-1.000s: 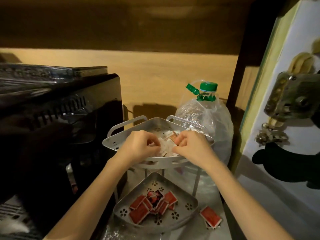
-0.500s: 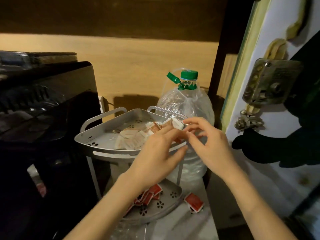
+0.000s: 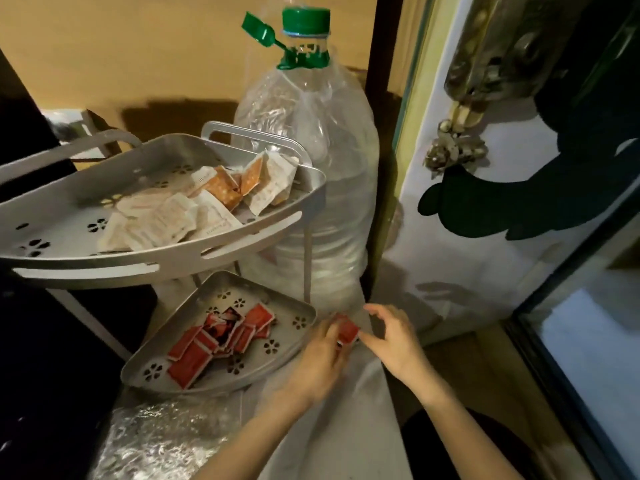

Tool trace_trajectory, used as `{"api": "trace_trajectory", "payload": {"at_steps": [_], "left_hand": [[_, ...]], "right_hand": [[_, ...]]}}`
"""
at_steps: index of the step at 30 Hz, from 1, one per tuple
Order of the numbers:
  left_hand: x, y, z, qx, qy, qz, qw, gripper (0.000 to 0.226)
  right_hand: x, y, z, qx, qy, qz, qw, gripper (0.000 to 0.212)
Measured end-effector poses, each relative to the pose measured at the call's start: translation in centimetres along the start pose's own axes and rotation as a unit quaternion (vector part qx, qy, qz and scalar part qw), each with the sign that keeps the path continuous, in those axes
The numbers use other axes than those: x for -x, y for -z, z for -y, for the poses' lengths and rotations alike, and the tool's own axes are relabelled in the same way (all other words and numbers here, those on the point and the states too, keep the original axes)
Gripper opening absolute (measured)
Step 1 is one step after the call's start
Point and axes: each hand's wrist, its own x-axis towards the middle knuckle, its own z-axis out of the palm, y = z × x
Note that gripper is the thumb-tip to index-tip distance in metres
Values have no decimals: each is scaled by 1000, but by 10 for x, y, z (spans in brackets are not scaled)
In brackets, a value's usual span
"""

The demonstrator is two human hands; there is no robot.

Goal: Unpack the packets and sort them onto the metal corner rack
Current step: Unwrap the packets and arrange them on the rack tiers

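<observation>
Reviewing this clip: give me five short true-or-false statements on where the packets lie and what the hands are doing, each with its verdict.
1. The red packets lie on the lower shelf of the rack. True.
2. The upper shelf holds only red packets. False: it holds pale and orange packets.
3. Both hands are at the upper shelf. False: the left hand and right hand are low, beside the lower shelf.
4. A red packet sits between the two hands, off the rack. True.
5. The big clear bottle has a red cap. False: the cap is green.
</observation>
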Motion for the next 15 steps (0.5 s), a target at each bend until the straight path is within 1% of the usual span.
{"api": "trace_trajectory", "payload": {"at_steps": [3, 6, 8, 10, 11, 13, 15], "left_hand": [[-9, -20, 11, -69, -16, -8, 997, 45], [-16, -36, 15, -163, 6, 7, 987, 58], [-20, -47, 22, -186, 26, -1, 982, 64], [-22, -57, 29, -204, 40, -5, 978, 62], [-22, -61, 32, -193, 44, -4, 980, 61], [-21, -66, 35, -163, 70, 25, 984, 59], [-21, -70, 38, -173, 81, 27, 981, 58]], "right_hand": [[-8, -21, -23, 64, -29, 27, 997, 50], [-14, -35, -35, 111, -36, 37, 992, 49], [-15, -44, -37, 138, -33, 38, 989, 47], [-14, -50, -36, 146, -33, 35, 988, 45], [-14, -53, -36, 149, -35, 39, 987, 45], [-13, -57, -34, 157, -40, 41, 986, 46], [-12, -58, -32, 143, -48, 21, 988, 44]]}}
